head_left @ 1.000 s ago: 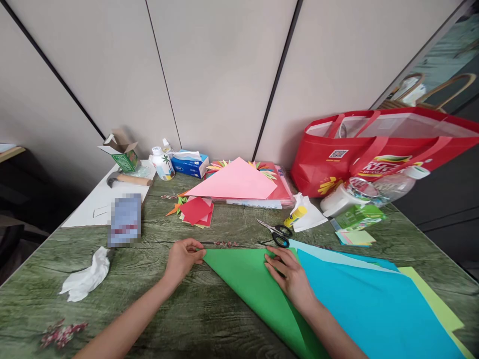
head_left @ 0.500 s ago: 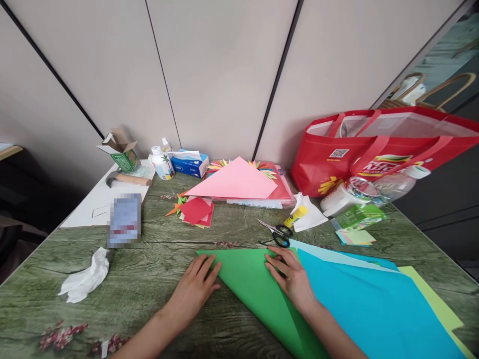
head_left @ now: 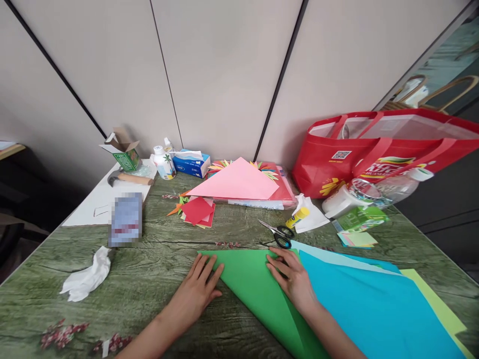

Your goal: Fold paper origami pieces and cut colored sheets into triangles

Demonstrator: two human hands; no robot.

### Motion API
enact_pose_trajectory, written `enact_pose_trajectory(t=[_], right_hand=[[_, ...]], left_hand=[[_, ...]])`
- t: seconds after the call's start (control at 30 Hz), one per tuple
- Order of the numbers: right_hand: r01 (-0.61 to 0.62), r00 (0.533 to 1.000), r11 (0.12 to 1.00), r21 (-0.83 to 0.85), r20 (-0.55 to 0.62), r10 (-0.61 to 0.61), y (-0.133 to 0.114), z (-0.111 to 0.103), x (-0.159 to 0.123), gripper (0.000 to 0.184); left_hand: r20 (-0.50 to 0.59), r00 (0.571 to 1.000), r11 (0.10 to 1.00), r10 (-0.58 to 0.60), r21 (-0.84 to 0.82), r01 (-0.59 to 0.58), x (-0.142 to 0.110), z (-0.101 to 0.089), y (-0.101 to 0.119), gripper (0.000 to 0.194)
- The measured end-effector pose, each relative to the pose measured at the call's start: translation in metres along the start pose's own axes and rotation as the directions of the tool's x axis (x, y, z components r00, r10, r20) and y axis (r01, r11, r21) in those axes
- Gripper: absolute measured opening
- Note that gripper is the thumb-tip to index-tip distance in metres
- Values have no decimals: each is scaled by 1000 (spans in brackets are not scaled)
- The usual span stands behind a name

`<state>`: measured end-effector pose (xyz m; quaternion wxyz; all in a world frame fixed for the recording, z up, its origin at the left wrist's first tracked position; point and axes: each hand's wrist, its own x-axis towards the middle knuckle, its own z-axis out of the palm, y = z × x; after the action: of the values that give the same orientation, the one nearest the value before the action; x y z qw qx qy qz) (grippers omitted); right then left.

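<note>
At six o'clock on the desk, the left hand and right hand, apart with fingers spread, rest on green paper, seemingly to hold it flat, though its near end is hidden.

Beyond the green paper, scissors obstruct the right; the left lies open.

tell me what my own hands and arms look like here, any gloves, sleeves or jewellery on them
Your bare left hand and bare right hand show no gloves, rings or watch. The visible bare forearms have no sleeves, bracelets or obvious markings. Fingernail details are too small to judge.
</note>
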<state>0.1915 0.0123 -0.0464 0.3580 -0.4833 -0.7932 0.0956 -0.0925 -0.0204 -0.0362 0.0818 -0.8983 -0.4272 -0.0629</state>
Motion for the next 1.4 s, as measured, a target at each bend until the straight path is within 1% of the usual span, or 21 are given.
enact_pose_trajectory(t=[0.13, 0.3, 0.63, 0.73, 0.87, 0.97, 1.07, 1.13, 1.2, 1.23, 1.27, 1.33, 1.4], right_hand=[[-9, 1000, 1000, 10, 1, 9, 0, 0, 0, 19], [-15, 1000, 1000, 4, -3, 15, -1, 0, 1, 18], [-16, 1000, 1000, 11, 6, 16, 1, 1, 0, 18], [-16, 1000, 1000, 4, 11, 16, 1, 1, 0, 18], [-7, 1000, 1000, -13, 24, 7, 2, 0, 0, 18], [8, 999, 1000, -16, 33, -7, 4, 1, -1, 19], [30, 999, 999, -40, 38, -28, 5, 0, -1, 20], [48, 997, 996, -73, 60, -43, 4, -1, 0, 21], [74, 993, 991, -109, 101, -63, 2, -3, 2, 22], [93, 989, 988, -126, 126, -77, 1, -5, 4, 22], [116, 983, 983, -143, 156, -93, -1, -7, 7, 22], [175, 962, 969, -172, 240, -131, -5, -12, 12, 21], [232, 926, 949, -211, 346, -149, -10, -17, 18, 18]], left_hand=[[14, 1000, 1000, 6, -3, -6, 0, -1, -1, 52], [33, 999, 1000, 3, -27, -2, -2, 1, -2, 52], [121, 992, 996, 30, -82, -20, 0, 0, -6, 53], [142, 990, 994, 8, -110, 8, 2, -4, -5, 53], [173, 983, 975, -67, -196, 101, 3, -14, -5, 53], [154, 984, 970, -89, -211, 121, 3, -15, -5, 59], [109, 992, 985, -63, -155, 80, 5, -12, -5, 62], [92, 995, 992, -22, -119, 33, 10, -14, -4, 55], [103, 995, 996, -2, -92, 11, 20, -21, -3, 41], [123, 992, 997, -8, -79, 18, 26, -25, -2, 36], [166, 986, 998, -12, -66, 23, 32, -29, -1, 33], [233, 970, 997, -75, -13, 80, 44, -33, 4, 32], [234, 956, 984, -179, 41, 175, 51, -34, 10, 32]])
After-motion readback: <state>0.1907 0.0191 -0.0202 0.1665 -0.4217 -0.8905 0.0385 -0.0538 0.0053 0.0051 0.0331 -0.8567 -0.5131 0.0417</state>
